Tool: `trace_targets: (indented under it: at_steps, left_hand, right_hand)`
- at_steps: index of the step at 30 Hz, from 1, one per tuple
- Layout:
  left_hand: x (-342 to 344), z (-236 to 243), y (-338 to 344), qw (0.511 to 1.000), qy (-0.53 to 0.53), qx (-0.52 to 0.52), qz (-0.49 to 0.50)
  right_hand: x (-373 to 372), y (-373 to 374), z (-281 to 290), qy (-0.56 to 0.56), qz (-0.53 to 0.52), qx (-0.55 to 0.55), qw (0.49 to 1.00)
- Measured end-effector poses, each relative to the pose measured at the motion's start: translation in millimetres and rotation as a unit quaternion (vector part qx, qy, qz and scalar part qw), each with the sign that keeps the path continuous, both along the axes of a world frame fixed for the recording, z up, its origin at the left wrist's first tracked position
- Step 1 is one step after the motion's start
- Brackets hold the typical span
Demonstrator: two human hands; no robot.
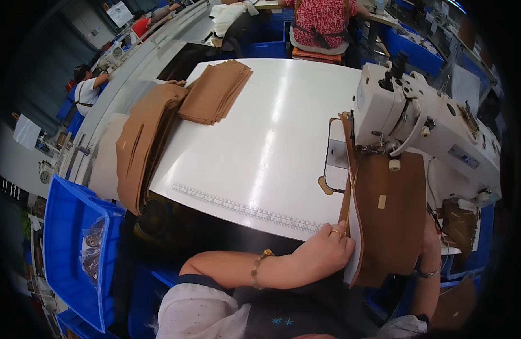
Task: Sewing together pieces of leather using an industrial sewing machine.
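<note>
On the white table (297, 135), beside and partly under the sewing machine (441, 121), lies the brown cloth (393, 231), best kept flat so its weight won't drag. The left hand (327, 248) pinches its left edge, which should feed straight; the right hand (431, 240) is at its right edge, grip hidden.

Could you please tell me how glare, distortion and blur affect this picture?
Head view: a pale streak of glare runs down the white tabletop, whose far edge bows; head view: the picture's corners fall to black; head view: the left hand and brown piece show no marked motion blur, while the dark curtain at the left is dim.
</note>
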State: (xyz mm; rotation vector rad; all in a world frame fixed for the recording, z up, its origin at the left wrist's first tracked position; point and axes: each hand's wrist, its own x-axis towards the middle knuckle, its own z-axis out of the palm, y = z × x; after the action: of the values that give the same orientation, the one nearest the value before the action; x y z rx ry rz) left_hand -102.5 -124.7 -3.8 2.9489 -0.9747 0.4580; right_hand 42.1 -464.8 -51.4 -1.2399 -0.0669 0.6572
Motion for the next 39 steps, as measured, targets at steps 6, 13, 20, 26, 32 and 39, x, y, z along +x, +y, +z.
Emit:
trace_targets:
  at_steps: [6,13,20,26,32,39]
  left_hand:
    - [0.8,3.4,-4.6,0.999,-0.043,0.021,0.008]
    - [1.5,7.9,4.1,0.999,0.024,-0.035,-0.023]
    - [-2.4,4.7,10.8,0.998,0.014,-0.057,-0.011]
    - [7.0,-0.4,33.2,0.991,0.04,-0.11,-0.064]
    - [10.7,-5.5,37.8,0.985,0.042,-0.122,-0.113]
    - [-1.1,-9.9,24.9,0.993,-0.008,-0.08,-0.09]
  right_hand:
    - [-51.3,46.1,-5.4,-0.185,0.005,-0.115,0.976]
    - [-57.0,74.2,18.9,-0.302,0.016,-0.194,0.933]
    - [-57.6,69.9,27.1,-0.371,0.03,-0.246,0.895]
    - [-57.2,72.2,33.4,-0.435,0.036,-0.288,0.853]
    - [-50.9,78.7,37.3,-0.515,0.048,-0.342,0.785]
    - [-27.4,90.0,42.9,-0.639,0.064,-0.413,0.646]
